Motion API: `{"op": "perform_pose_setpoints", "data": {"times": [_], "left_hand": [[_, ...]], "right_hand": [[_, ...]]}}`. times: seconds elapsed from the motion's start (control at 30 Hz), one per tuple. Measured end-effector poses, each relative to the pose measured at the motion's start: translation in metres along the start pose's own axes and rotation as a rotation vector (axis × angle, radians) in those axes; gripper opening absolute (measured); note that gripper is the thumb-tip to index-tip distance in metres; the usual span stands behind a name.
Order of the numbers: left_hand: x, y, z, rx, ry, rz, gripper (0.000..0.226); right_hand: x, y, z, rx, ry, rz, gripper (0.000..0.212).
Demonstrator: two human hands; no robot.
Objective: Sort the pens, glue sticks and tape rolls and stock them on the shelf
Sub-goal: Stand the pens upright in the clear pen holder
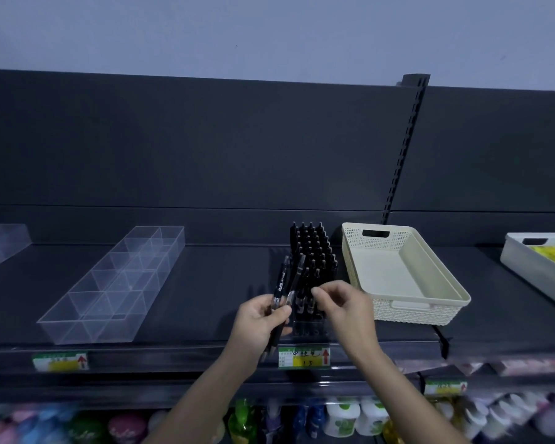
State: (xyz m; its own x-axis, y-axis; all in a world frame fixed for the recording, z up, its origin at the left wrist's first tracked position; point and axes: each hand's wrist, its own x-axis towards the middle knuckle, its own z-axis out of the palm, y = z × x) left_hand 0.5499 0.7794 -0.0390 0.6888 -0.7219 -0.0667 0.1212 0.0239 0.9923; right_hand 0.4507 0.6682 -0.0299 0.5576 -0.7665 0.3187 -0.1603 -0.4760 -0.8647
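Now: left hand (263,318) grips slim black pens (281,283); right hand (345,307) pinches pen (302,301) in clear rack (308,328).

Both bare forearms reach up and forward from the bottom edge, the left forearm (199,398) angling in from the lower left, the right forearm (398,389) from the lower right. The left hand (260,318) is turned palm inward, its fingers and thumb curled round a few slim black plastic pens (281,283) that stick up and tilt right. The right hand (346,310) is just beside it, knuckles up, wrist bent, its curled fingertips (316,291) bunched together; whether they pinch anything is unclear
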Motion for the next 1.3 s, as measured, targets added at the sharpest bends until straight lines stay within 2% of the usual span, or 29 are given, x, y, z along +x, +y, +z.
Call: {"op": "perform_pose_setpoints", "data": {"times": [0.13, 0.27, 0.37, 0.47, 0.57, 0.73, 0.9, 1.0, 1.17, 1.23, 1.3], "left_hand": [[-0.002, 0.003, 0.014, -0.037, -0.093, 0.024, 0.010], [0.001, 0.008, 0.019, 0.041, -0.090, 0.037, 0.013], [0.003, 0.010, 0.008, 0.144, -0.018, 0.052, 0.016], [0.003, 0.007, -0.002, 0.211, -0.035, 0.064, 0.016], [0.002, 0.002, 0.000, 0.237, -0.049, 0.022, 0.016], [0.002, -0.003, -0.001, 0.265, -0.009, 0.029, 0.013], [0.002, -0.008, -0.005, 0.179, 0.043, 0.042, 0.021], [0.000, -0.008, -0.004, 0.126, 0.055, 0.040, 0.017], [-0.002, -0.008, -0.001, 0.186, 0.079, 0.069, 0.016], [-0.002, -0.007, 0.002, 0.185, 0.083, 0.085, 0.014], [-0.003, -0.007, 0.006, 0.188, 0.077, 0.109, 0.018]], "right_hand": [[-0.002, -0.014, 0.002, 0.191, -0.140, 0.060, 0.026], [0.004, -0.010, -0.006, 0.207, -0.137, 0.116, 0.029], [0.016, -0.002, -0.024, 0.133, -0.011, 0.123, 0.027], [0.028, 0.006, -0.036, 0.032, 0.079, 0.107, 0.024], [0.030, 0.013, -0.029, -0.117, -0.001, 0.055, 0.014], [0.022, 0.024, -0.010, -0.366, -0.168, -0.016, 0.014], [0.022, 0.026, -0.002, -0.480, -0.189, -0.010, 0.019], [0.023, 0.026, 0.000, -0.470, -0.198, 0.020, 0.018], [0.018, 0.031, 0.000, -0.421, -0.208, 0.072, 0.022], [0.013, 0.028, -0.003, -0.359, -0.158, 0.082, 0.029], [0.007, 0.021, -0.009, -0.266, -0.096, 0.059, 0.022]]}}
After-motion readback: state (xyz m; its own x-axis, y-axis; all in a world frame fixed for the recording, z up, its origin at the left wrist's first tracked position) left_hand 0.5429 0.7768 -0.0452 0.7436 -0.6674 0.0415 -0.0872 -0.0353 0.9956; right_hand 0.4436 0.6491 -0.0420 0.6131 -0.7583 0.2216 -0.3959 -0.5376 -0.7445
